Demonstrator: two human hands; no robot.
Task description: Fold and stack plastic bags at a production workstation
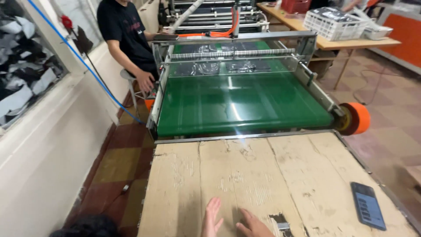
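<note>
left hand (212, 218) flat on worn cardboard sheet (245, 175), fingers together, holding nothing | right hand (254, 226) just beside it, fingers loosely apart — resting on same sheet | dark phone (367, 205) at right edge | green conveyor belt (241, 103) beyond | co-worker's hand (144, 81) at machine's far-left side
</note>
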